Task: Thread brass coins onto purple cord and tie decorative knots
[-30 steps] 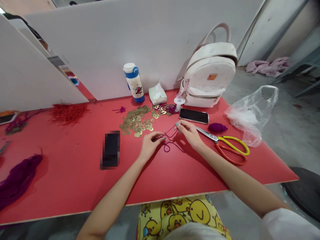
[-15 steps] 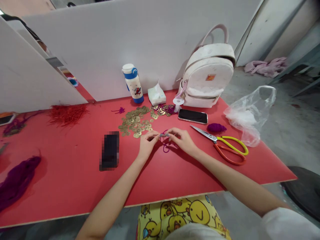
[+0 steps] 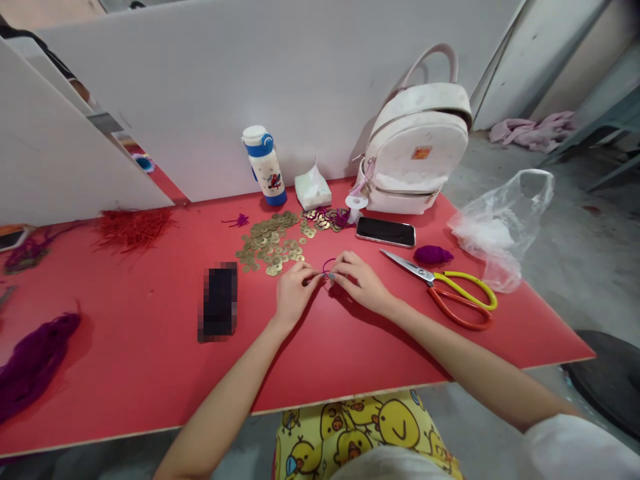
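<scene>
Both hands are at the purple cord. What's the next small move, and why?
Probably ease the right hand gently away from the left hand to take up slack: both appear to pinch the purple cord close together, and a small loose curve of it shows just beyond them.

Left arm [image 3: 240, 385]: bare, slanting up and inward.
Left hand [image 3: 291, 295]: back uppermost, fingers [image 3: 301, 266] pinched.
Right arm [image 3: 463, 355]: bare forearm, slanting up and inward.
Right hand [image 3: 369, 287]: curled, thumb and index pinched.
Fingertips: close together.
</scene>
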Available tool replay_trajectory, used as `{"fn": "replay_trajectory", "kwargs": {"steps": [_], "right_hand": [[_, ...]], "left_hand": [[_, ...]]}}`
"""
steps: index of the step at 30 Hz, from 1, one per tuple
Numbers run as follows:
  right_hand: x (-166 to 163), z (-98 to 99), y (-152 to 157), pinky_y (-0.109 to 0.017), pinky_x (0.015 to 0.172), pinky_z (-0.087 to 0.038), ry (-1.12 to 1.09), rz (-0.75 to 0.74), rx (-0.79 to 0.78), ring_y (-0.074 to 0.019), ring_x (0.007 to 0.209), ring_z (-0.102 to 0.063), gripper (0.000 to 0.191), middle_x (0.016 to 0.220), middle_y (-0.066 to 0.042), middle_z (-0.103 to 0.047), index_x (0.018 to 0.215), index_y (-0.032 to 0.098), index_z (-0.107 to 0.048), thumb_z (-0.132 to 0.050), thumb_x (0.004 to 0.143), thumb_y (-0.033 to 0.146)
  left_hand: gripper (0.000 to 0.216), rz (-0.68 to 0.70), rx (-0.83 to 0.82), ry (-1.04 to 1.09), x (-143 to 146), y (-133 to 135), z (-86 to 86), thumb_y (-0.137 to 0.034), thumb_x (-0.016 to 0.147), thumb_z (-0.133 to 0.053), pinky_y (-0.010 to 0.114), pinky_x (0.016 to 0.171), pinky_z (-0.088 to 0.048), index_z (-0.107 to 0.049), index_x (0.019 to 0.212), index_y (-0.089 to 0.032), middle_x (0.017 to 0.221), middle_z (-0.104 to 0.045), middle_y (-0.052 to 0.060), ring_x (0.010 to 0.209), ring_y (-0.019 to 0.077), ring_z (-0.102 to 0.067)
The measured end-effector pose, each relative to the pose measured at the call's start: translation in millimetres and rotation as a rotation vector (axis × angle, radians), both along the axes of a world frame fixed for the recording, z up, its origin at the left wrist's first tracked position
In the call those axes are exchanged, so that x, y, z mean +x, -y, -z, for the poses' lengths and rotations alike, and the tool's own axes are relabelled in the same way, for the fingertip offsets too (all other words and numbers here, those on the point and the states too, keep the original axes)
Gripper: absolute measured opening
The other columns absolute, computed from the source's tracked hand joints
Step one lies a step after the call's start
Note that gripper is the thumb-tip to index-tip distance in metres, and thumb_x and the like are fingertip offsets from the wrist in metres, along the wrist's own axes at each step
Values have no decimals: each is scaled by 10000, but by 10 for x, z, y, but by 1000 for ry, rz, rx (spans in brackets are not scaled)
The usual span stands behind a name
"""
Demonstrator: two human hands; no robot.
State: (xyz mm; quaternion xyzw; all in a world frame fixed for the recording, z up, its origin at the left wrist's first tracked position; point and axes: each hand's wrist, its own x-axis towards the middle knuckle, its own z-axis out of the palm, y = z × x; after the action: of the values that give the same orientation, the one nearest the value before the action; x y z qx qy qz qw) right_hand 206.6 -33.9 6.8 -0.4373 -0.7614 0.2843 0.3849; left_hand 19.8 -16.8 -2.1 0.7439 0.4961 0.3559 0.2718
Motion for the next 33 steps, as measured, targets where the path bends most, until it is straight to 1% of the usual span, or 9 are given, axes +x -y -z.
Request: {"fn": "replay_trajectory", "kwargs": {"steps": [3, 7, 9, 13, 17, 21, 25, 29, 33], "right_hand": [[4, -4, -2, -340, 801, -426, 55, 3, 62, -206, 905, -517, 221, 926, -68, -566, 843, 204, -632, -464, 968, 274], [8, 15, -24, -342, 806, -430, -31, 37, 37, -203, 876, -533, 251, 885, -63, -562, 822, 205, -615, -440, 979, 293], [16, 25, -39, -334, 785, -429, -52, 25, 12, -199, 846, -537, 262, 851, -57, -565, 812, 202, -615, -445, 979, 312], [14, 21, -46, -317, 770, -426, -46, -78, -40, -193, 825, -552, 263, 829, -53, -604, 840, 197, -622, -436, 986, 313], [-16, 16, -31, -310, 781, -426, -24, -139, -67, -190, 826, -563, 273, 829, -52, -610, 803, 194, -613, -441, 984, 303], [-34, 57, -33, -303, 769, -414, 25, -181, -50, -187, 823, -549, 279, 823, -50, -593, 778, 189, -617, -453, 979, 292], [-22, 85, -32, -290, 704, -382, 53, -79, -53, -182, 782, -519, 254, 809, -36, -568, 771, 190, -581, -523, 945, 367], [6, 52, -31, -281, 640, -339, -33, 19, -76, -156, 679, -470, 403, 713, -7, -500, 679, 199, -462, -385, 988, 445], [21, 17, -58, -282, 599, -326, -155, 107, -126, -146, 602, -428, 502, 635, 5, -449, 632, 211, -392, -324, 967, 578]], "left_hand": [[213, 89, 128, -174, -23, 32, 7, -364, 893, -600, 244, 604, -378, -760, 847, -230, 819, -663, 36, 658, 133, -567], [242, 231, 251, -102, -44, 56, -1, -382, 912, -572, 256, 651, -405, -755, 847, -236, 819, -674, 51, 671, 141, -577], [243, 220, 279, -39, -42, 77, -26, -378, 914, -569, 265, 672, -418, -750, 835, -236, 802, -671, 54, 668, 144, -572], [221, 79, 281, 106, -8, 121, -102, -325, 916, -566, 267, 669, -433, -734, 822, -216, 763, -643, 51, 697, 154, -571], [149, -15, 218, 267, 32, 111, -160, -273, 870, -629, 258, 647, -427, -736, 792, -205, 752, -625, 33, 699, 145, -555], [140, 33, 11, 438, 53, 58, -145, -278, 802, -681, 253, 622, -433, -734, 706, -191, 750, -623, 35, 713, 150, -569], [114, 52, -132, 483, 61, 16, -79, -263, 765, -700, 250, 602, -430, -737, 693, -182, 752, -615, 36, 689, 143, -566], [97, 89, -144, 414, 63, 16, -63, -243, 762, -701, 249, 600, -430, -746, 693, -192, 726, -612, 29, 661, 133, -552], [108, 119, -115, 405, 64, 57, -127, -268, 766, -709, 268, 599, -474, -756, 694, -203, 911, -670, 63, 671, 135, -581]]}}
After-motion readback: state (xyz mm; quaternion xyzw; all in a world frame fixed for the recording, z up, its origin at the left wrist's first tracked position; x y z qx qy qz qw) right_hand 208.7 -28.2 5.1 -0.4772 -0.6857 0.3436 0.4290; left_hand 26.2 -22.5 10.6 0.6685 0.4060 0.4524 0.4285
